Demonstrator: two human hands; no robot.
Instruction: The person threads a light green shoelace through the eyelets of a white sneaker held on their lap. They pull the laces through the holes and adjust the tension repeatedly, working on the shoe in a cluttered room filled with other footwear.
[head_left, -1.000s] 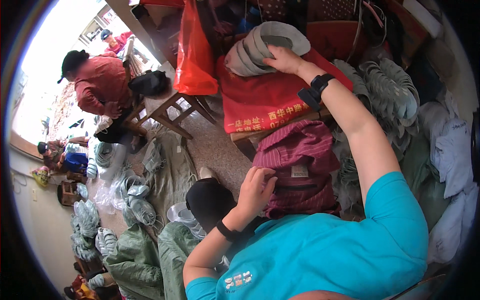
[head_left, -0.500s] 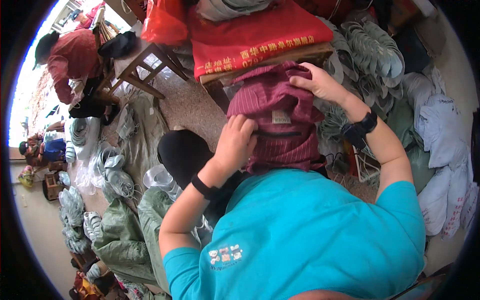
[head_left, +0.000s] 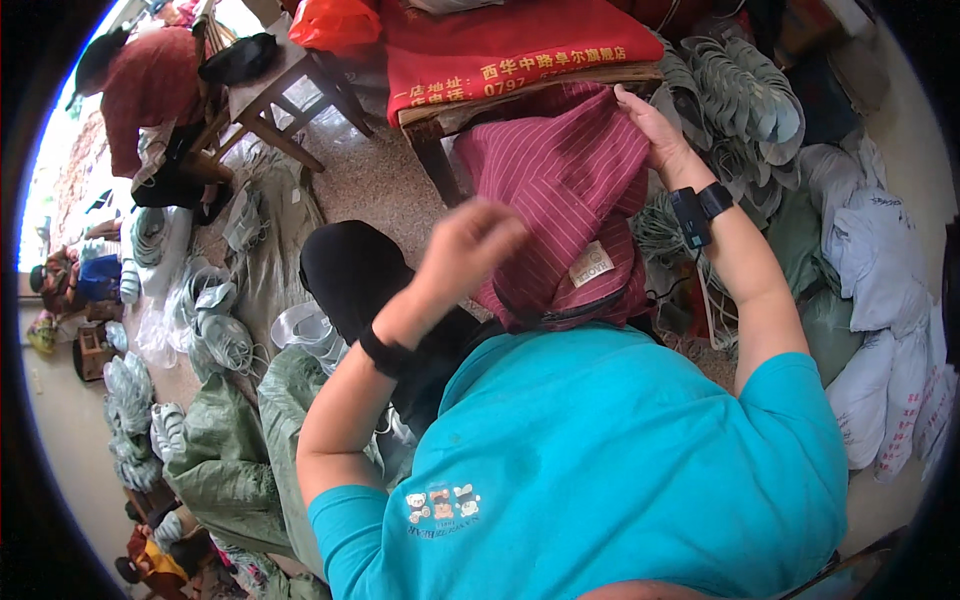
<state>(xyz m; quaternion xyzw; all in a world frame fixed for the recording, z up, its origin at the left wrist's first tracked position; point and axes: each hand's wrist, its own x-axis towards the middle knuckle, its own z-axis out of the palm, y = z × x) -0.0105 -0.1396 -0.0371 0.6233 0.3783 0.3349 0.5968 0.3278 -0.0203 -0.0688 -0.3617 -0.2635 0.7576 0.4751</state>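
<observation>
While I watched from afar, the right hand (head_left: 662,137) pinched a raised corner of the soft maroon cloth article with white pinstripes (head_left: 560,165), which lay rumpled between a teal shirt (head_left: 620,440) and a rough wooden table (head_left: 428,133). The left hand (head_left: 468,248), blurred, hung half-curled over its left side; I could not tell whether it touched. Crinkled green woven sacks (head_left: 222,450) bulged at left; creased white sacks (head_left: 880,255) slumped at right, contents hidden from me
</observation>
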